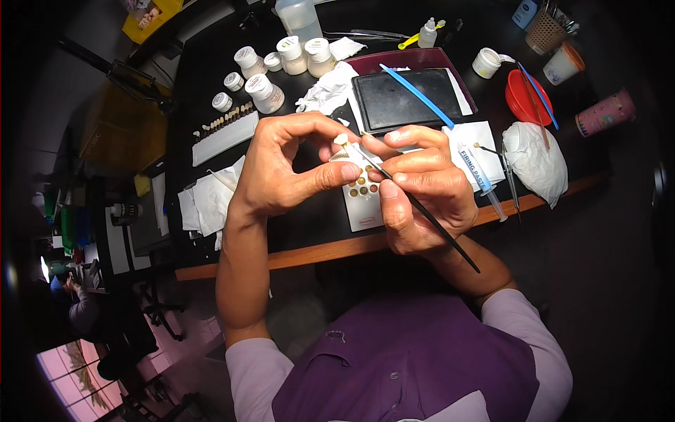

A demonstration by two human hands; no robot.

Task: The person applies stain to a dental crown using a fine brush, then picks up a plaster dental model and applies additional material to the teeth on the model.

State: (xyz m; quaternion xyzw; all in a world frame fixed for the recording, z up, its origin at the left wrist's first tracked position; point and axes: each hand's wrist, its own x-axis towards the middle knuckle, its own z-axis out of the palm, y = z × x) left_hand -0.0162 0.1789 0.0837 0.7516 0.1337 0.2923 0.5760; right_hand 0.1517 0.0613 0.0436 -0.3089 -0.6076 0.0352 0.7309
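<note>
Between the thumb and fingers of my left hand (pixel 285 165) is a small cream-coloured dental crown (pixel 341 139). My right hand (pixel 429 183) pinches a fine paintbrush (pixel 444 233) like a pen, its dark handle slanting down to the right. The brush's pale tip end lies at or very near the crown; whether they touch I cannot tell. Below both hands, partly covered by them, a white palette card (pixel 364 216) with several round brown and yellow colour spots lies on the dark bench.
Left of my hands are a shade-tab strip (pixel 225 138), crumpled tissues (pixel 211 200) and several powder jars (pixel 264 95). Beyond them sits a black tray (pixel 404 98) with a blue stick (pixel 418 95). On the right are a syringe (pixel 481 179), tweezers (pixel 511 181), a red bowl (pixel 524 98) and a pink cup (pixel 606 112).
</note>
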